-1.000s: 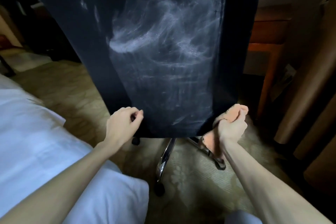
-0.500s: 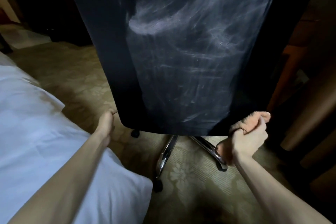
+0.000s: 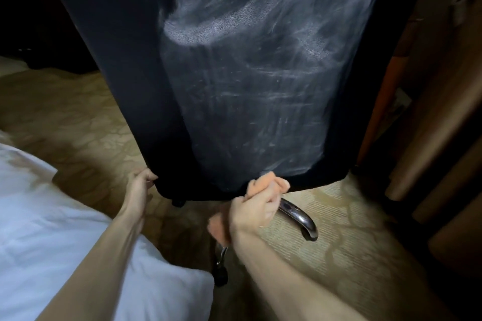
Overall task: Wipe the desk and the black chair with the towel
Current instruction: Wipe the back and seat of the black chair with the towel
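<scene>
Before you, the black chair [image 3: 234,73]: its dark back fills the view, streaked with pale smears.
Carpet [image 3: 339,237]: patterned tan, beneath the chair.
Bedding [image 3: 52,229]: white, left of the chair, under your left forearm.
Right hand [image 3: 250,212]: your fist is clenched round the towel at the middle of the chair's bottom edge.
Left hand [image 3: 139,187]: your curled fingers grip the chair's lower left corner.
Chrome leg [image 3: 300,216]: below the chair, just right of your right hand.
Towel [image 3: 263,185]: orange, bunched, touching the chair's bottom edge.
</scene>
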